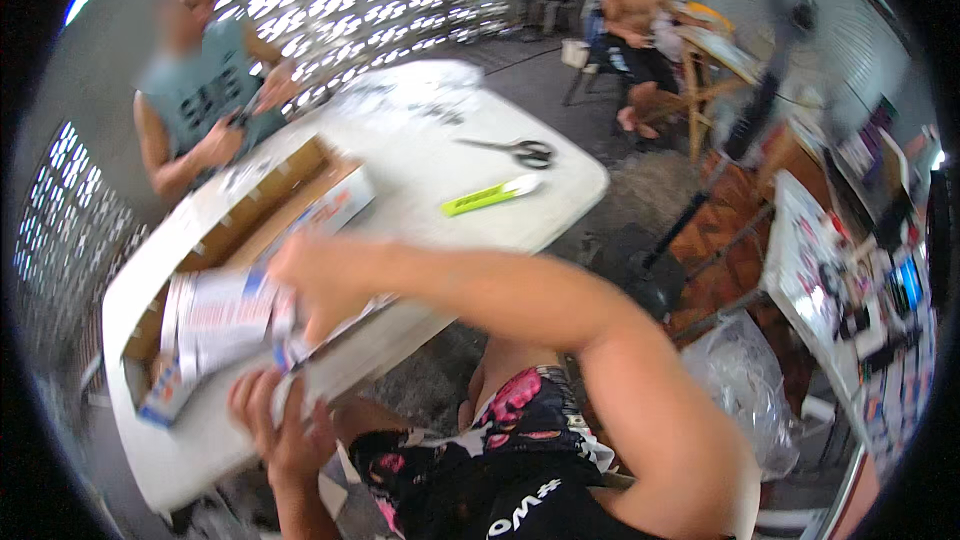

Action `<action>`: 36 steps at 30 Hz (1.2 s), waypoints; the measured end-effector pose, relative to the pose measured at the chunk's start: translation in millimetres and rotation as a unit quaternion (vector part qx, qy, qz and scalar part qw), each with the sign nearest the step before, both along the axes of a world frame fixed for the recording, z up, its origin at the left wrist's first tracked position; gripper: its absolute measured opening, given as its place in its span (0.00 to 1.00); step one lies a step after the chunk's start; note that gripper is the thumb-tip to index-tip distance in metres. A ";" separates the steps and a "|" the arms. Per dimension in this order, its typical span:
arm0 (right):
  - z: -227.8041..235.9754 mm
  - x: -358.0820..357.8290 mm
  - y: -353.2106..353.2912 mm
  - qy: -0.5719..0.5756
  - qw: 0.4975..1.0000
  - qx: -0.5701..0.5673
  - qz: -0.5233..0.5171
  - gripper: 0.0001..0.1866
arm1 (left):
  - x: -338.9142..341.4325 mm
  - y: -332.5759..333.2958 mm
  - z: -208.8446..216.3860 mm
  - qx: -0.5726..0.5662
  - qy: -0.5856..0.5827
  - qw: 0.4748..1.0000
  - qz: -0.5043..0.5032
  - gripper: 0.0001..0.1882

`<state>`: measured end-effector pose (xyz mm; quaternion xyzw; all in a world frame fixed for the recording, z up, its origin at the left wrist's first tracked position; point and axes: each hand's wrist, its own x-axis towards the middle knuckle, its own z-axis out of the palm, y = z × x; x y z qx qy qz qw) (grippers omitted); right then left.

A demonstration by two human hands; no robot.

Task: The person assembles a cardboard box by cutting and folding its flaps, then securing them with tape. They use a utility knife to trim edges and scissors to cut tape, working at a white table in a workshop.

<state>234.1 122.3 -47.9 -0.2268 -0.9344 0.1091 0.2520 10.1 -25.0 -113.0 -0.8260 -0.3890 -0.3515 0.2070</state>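
Note:
My right hand (322, 285) reaches across to the right end of a white packet (215, 318) with red and blue print. Motion smears its fingers, so I cannot tell whether it grips anything. My left hand (282, 420) is palm up at the table's near edge, its fingers bent but apart, and I see nothing clearly held in it. Between the two hands shows a small blue-and-white end of something, too blurred to name. The packet lies over a long, shallow cardboard box (345, 198) with white printed sides, which runs diagonally across the table.
On the white table (410, 155) are black-handled scissors (533, 153), a yellow-green cutter (490, 197) and clear plastic (420, 85). A person (215, 90) stands across the table; another person (640, 30) sits farther back. At right are a dark stand pole (690, 210), a plastic bag (740, 380) and a cluttered table (800, 240).

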 end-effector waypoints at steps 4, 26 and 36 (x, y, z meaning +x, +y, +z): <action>-45.7 -61.8 -24.0 -0.094 0.991 -0.015 0.093 0.29 | -15.8 -12.5 51.6 -0.136 0.129 0.969 0.160 0.51; -95.8 394.6 -268.5 0.038 0.722 0.134 -0.678 0.09 | 28.6 45.1 22.6 -0.282 0.037 0.955 -0.083 0.39; -131.4 471.5 -414.6 0.071 0.530 0.087 -0.840 0.10 | 66.0 128.9 -24.4 -0.185 0.272 0.943 -0.054 0.24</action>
